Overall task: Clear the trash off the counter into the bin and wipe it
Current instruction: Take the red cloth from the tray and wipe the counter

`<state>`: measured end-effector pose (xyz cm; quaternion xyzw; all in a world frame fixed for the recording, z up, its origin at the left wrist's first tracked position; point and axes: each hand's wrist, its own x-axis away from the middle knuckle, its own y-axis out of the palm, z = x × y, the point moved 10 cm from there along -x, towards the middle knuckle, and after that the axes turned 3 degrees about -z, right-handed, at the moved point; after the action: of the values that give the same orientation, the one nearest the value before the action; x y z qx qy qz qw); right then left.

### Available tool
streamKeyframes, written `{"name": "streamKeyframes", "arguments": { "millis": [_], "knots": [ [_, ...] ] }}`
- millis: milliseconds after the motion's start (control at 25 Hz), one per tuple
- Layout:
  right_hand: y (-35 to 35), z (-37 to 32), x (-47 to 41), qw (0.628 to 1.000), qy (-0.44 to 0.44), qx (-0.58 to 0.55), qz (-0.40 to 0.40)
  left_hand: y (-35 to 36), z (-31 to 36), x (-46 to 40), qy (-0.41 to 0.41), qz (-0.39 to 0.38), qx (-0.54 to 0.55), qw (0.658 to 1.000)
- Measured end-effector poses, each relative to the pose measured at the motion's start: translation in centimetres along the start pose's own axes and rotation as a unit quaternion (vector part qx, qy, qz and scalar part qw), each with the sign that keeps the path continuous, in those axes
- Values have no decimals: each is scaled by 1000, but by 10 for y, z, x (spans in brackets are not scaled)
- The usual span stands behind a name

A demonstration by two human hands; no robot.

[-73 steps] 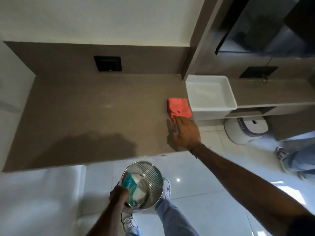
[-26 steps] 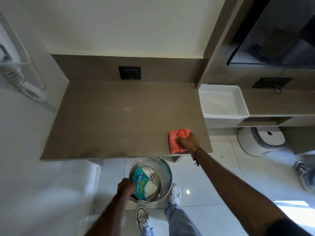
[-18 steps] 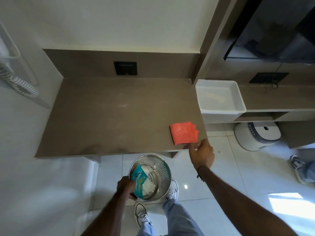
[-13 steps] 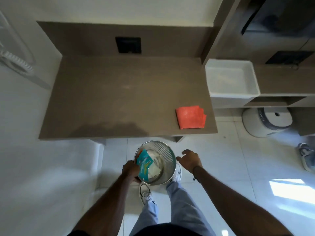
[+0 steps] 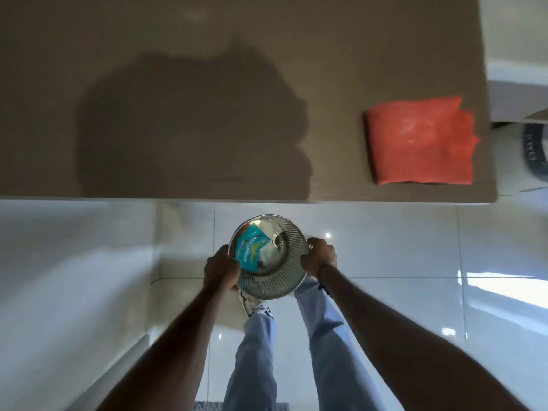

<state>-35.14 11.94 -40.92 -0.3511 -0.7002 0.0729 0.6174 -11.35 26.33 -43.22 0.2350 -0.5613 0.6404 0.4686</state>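
I look straight down at a round perforated metal bin (image 5: 274, 287) held low over the floor, in front of the counter's edge. My left hand (image 5: 221, 269) grips its left rim and my right hand (image 5: 318, 258) grips its right rim. Inside the bin lie a teal snack wrapper (image 5: 250, 247) and some white paper. A folded orange-red cloth (image 5: 419, 140) lies flat on the brown counter (image 5: 192, 99) near its front right corner, with no hand on it.
A white glossy tiled floor (image 5: 385, 247) spreads below the counter. My legs in light jeans (image 5: 326, 351) and a white shoe (image 5: 253, 305) stand under the bin. A round white and dark appliance (image 5: 536, 155) sits on the floor at the far right.
My right hand let go of the cloth on the counter and came down to the bin's right rim. The view tilted down and closer; both hands now hold the bin.
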Motion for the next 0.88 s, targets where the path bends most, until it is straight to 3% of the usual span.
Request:
{"name": "streamKeyframes", "arguments": {
  "millis": [120,320,520,680,880],
  "knots": [
    [42,15,-48,999,30,-16,0,29,-18,-53,5,0,-37,999],
    [82,29,-111,999,45,-6,4,69,-48,-114,-30,-44,3,999],
    [118,46,-153,998,55,13,-31,99,-63,-148,-11,-115,68,991],
    [128,54,-148,996,46,3,-82,112,-66,-139,5,-168,58,984],
    [73,23,-61,997,8,-38,-66,64,-25,-50,91,-121,-64,986]
  ]
}}
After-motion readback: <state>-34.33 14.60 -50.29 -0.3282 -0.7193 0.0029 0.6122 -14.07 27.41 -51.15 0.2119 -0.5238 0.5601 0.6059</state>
